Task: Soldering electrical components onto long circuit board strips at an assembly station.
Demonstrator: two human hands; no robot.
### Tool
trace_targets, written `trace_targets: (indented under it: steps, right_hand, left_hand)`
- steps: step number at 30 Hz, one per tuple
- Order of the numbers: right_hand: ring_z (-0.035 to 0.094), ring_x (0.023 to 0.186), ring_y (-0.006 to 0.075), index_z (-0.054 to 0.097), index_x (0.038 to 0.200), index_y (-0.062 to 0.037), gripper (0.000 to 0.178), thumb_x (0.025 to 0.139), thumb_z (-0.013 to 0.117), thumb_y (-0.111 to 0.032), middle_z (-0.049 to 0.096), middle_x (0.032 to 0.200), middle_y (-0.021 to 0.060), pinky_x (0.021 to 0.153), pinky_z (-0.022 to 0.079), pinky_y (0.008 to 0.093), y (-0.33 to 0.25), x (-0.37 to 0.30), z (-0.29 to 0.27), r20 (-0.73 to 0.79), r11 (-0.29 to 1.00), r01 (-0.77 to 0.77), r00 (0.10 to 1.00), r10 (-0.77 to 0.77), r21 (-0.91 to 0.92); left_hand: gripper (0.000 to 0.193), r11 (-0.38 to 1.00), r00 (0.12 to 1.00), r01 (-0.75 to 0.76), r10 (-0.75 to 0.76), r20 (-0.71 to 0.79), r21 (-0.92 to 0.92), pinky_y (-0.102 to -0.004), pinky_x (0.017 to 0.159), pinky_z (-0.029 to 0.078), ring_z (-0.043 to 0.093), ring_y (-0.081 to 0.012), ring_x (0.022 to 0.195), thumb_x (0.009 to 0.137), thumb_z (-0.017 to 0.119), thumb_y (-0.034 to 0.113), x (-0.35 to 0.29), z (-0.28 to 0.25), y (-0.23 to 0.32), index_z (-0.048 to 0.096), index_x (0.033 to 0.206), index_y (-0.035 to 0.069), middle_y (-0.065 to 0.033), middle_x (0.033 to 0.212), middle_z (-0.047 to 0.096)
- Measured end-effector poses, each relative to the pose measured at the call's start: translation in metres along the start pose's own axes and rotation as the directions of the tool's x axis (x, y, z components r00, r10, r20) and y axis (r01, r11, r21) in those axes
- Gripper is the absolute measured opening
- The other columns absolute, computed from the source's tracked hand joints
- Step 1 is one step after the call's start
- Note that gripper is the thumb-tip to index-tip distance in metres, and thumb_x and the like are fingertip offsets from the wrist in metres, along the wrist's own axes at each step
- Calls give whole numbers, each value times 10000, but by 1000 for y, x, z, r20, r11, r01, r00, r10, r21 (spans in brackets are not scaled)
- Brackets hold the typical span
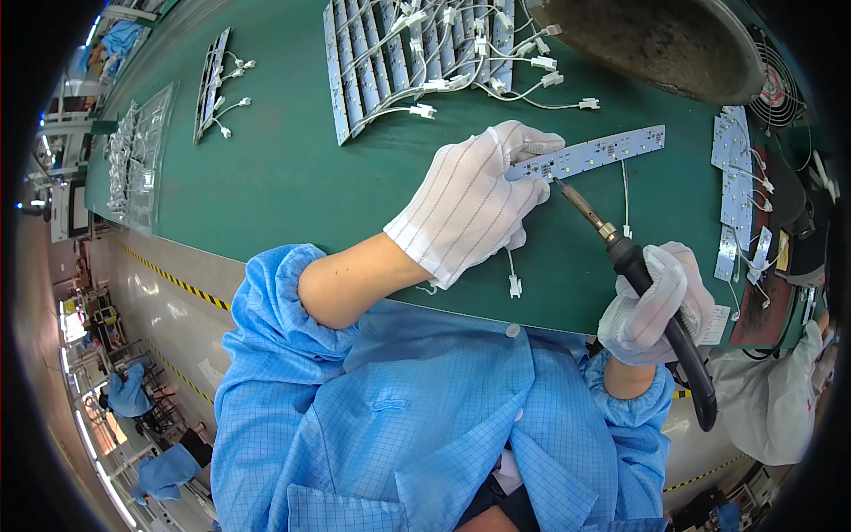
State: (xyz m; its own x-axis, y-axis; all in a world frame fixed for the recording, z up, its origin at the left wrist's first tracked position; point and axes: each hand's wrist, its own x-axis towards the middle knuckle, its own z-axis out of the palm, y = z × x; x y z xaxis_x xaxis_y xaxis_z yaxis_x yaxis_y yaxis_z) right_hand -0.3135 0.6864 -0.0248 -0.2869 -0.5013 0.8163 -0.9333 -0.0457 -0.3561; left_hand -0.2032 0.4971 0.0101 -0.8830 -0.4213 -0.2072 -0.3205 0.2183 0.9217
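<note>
My left hand (483,199), in a white striped glove, pinches the left end of a narrow pale LED circuit board (612,152) between thumb and fingers. A soldering iron (631,262) with a black handle sits in my gloved right hand (660,306). Its tip meets the board's lower edge, or comes very close to it, just right of my left thumb. One white wire (626,195) hangs from the board's lower side. A second white connector (515,285) dangles below my left hand; where its wire begins is hidden by the glove.
Rows of LED boards (350,80) with white leads lie at the back of the green table (292,186). More boards (736,186) lie at the right. A large round dark hood (656,44) overhangs the back right, near a fan (776,84). Clear packaging (146,160) sits far left.
</note>
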Motion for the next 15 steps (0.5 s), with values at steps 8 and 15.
trace_targets:
  steps: [8, 15]
  right_hand:
    - [596, 718, 228, 539, 1031, 129, 365, 928, 629, -209, 626, 834, 119, 567, 511, 289, 7, 4, -20, 78, 637, 158, 985, -152, -755]
    - [601, 700, 218, 470, 1176, 83, 281, 963, 457, -100, 636, 849, 109, 650, 515, 357, 8, -1, -20, 38, 636, 95, 994, -103, -766]
  left_hand:
    - [377, 381, 961, -182, 264, 82, 907, -393, 783, 526, 642, -282, 814, 808, 713, 382, -21, -10, 30, 688, 1050, 94, -85, 982, 691]
    - [419, 742, 988, -148, 81, 132, 653, -387, 671, 527, 650, -315, 770, 849, 679, 311, 20, 15, 22, 626, 1103, -18, -211, 900, 656]
